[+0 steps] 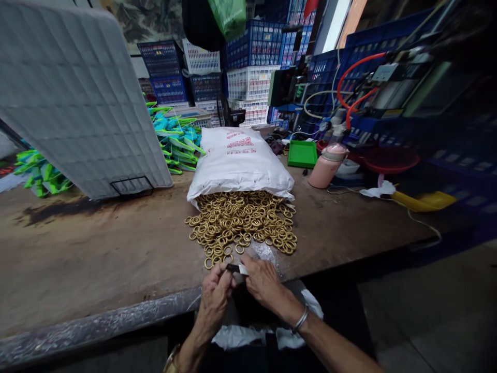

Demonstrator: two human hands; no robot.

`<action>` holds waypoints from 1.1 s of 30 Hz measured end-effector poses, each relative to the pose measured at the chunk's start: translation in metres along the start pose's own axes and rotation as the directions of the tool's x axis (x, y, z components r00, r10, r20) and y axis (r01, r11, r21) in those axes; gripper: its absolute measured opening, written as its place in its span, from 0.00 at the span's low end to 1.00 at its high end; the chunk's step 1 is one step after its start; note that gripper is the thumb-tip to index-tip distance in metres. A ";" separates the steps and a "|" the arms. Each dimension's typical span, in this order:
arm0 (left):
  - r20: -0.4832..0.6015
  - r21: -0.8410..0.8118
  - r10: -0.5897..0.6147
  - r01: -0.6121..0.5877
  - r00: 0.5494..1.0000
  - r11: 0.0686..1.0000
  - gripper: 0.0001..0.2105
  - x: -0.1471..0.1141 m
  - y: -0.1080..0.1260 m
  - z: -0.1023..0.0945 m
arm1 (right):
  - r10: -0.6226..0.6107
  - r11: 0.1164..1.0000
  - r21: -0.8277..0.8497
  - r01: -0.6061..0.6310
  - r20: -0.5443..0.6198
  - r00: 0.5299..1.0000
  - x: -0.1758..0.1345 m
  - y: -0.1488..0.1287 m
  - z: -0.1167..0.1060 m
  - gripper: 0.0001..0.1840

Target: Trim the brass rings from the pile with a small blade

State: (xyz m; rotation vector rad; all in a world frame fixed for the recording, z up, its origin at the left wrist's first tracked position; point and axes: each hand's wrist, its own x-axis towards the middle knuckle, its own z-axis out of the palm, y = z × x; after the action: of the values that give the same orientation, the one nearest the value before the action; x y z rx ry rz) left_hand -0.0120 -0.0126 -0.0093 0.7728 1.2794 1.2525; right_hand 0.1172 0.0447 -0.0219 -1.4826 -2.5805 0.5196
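Note:
My left hand (217, 287) and my right hand (266, 280) meet at the table's front edge, fingers closed. Between them they pinch a small flat piece (233, 268), dark at the left end and whitish at the right; its exact kind is unclear. My left fingers grip the dark end, and my right fingers close over the whitish end, hiding part of it. Just beyond my hands, a heap of gold-coloured rings (240, 220) spills from the mouth of a white woven sack (240, 160). A few loose rings lie close to my left fingertips.
A grey padded panel (81, 103) stands at left, near bright green and blue plastic pieces (176, 137). A pink bottle (328, 166), a green tray (302, 154) and a machine with red hoses (388, 85) are at right. Stacked crates (254, 44) fill the back.

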 end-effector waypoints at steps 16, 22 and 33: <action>0.137 -0.411 -0.201 0.240 0.970 0.879 0.11 -0.009 0.000 -0.005 | 0.126 0.985 -0.107 -0.139 -0.118 0.985 0.026 -0.002 0.005 0.12; 0.202 -0.541 -0.276 0.342 0.940 0.768 0.10 -0.005 -0.005 -0.013 | 0.095 0.980 -0.167 -0.111 -0.101 0.990 0.028 0.000 0.004 0.14; 0.161 -0.549 -0.320 0.354 0.934 0.757 0.12 -0.002 -0.006 -0.009 | 0.101 0.980 -0.160 -0.123 -0.134 0.986 0.032 0.005 0.009 0.13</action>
State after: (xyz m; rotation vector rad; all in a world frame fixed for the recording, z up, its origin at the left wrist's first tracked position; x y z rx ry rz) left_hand -0.0188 -0.0179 -0.0163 0.1264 0.8638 1.2085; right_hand 0.1025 0.0722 -0.0340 -1.6632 -2.5072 0.2162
